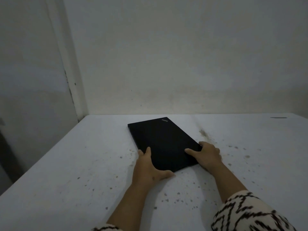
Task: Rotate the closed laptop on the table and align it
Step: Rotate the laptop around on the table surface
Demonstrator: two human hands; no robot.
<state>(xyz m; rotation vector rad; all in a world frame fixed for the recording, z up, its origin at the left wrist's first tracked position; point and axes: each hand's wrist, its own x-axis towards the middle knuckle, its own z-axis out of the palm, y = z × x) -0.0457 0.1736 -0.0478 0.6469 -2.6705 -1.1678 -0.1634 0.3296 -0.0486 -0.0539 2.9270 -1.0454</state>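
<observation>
I count one closed black laptop [164, 142] lying flat on the white speckled table [66, 164], turned at an angle so its long sides run away from me toward the wall [183, 55], a small logo at its far right corner. I see two hands on its near end: my left hand [150, 169] is spread, thumb along the near edge and fingers on the left side edge, and my right hand [207, 155] grips the near right corner, thumb flat on the lid and fingers curled around the side. Two patterned sleeves [246, 212] show at the bottom.
</observation>
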